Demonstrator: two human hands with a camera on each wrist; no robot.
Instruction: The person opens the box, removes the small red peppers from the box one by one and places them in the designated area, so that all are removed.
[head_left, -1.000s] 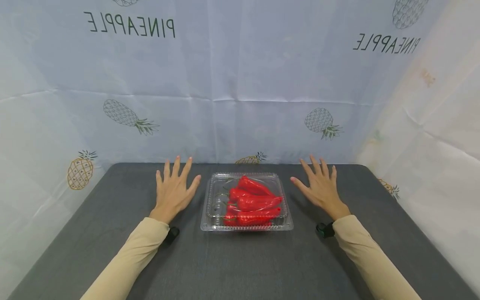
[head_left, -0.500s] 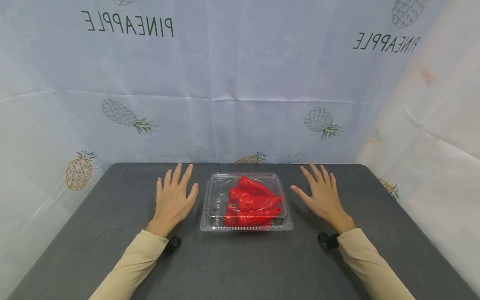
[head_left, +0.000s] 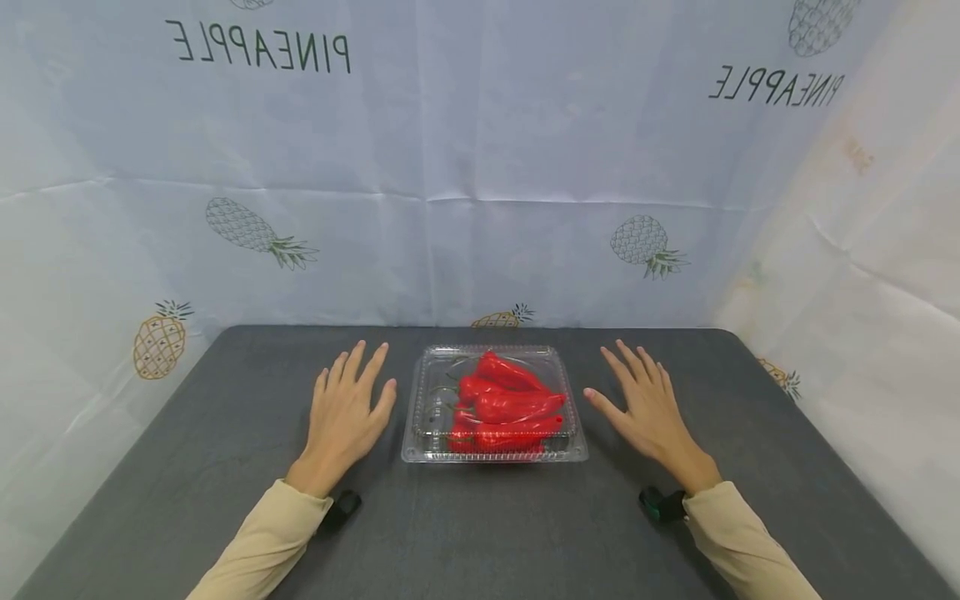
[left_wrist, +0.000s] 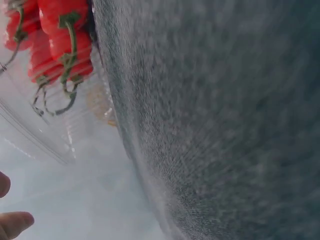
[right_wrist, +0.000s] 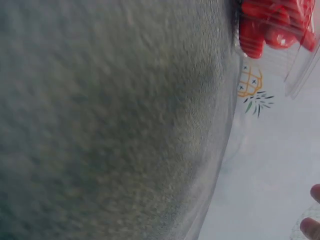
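Note:
In the head view a clear plastic clamshell box (head_left: 426, 421) with its lid down sits mid-table. Through the lid several long red peppers (head_left: 517, 406) show, their green stems (left_wrist: 72, 47) on the left side. My left hand (head_left: 341, 417) is held left of the box, fingers spread and apart from it. On the other side my right hand (head_left: 651, 415) is likewise spread, its thumb towards the box without touching. Neither hand holds anything. Only fingertips of each hand enter the wrist views, at the lower corners.
The dark grey table (head_left: 480, 533) lies under the box and hands. Behind it hangs a pale cloth (head_left: 480, 142) printed with pineapples and mirrored lettering. White cloth also borders the left and right sides. A dark wrist camera (head_left: 660, 505) is strapped below the right hand.
Both hands have drawn back a little towards the person, still with fingers extended. The box and the peppers have stayed in place.

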